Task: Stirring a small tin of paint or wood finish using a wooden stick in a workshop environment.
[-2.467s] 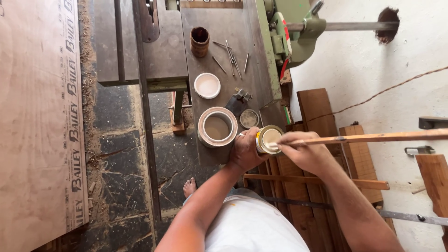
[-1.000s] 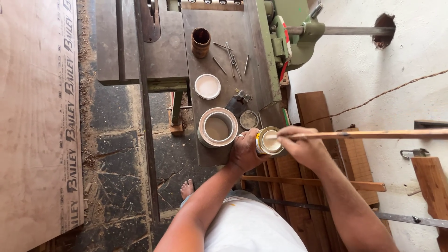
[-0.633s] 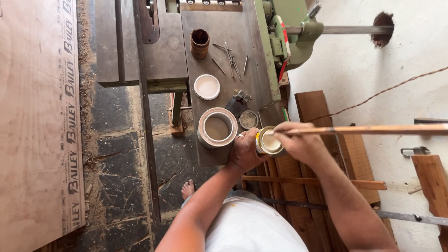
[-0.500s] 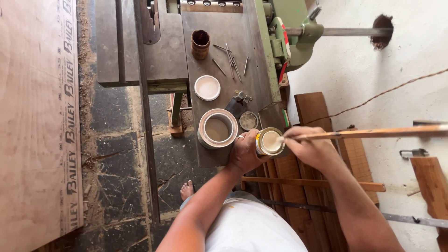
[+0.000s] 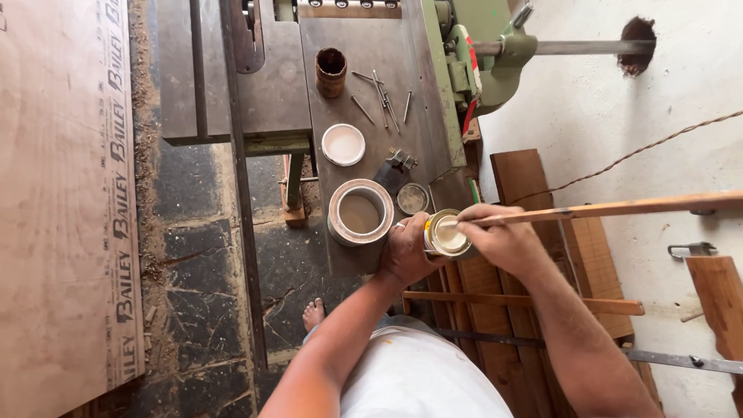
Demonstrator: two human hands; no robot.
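The left hand point(image 5: 409, 251) grips a small can point(image 5: 447, 234). The right hand point(image 5: 499, 238) holds a long stick point(image 5: 619, 207) in it. A tip might spill paint off the surface point(image 5: 387, 147) edge.

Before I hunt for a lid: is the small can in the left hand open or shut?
Open: the small can shows pale contents, and a long wooden stick reaches into it.
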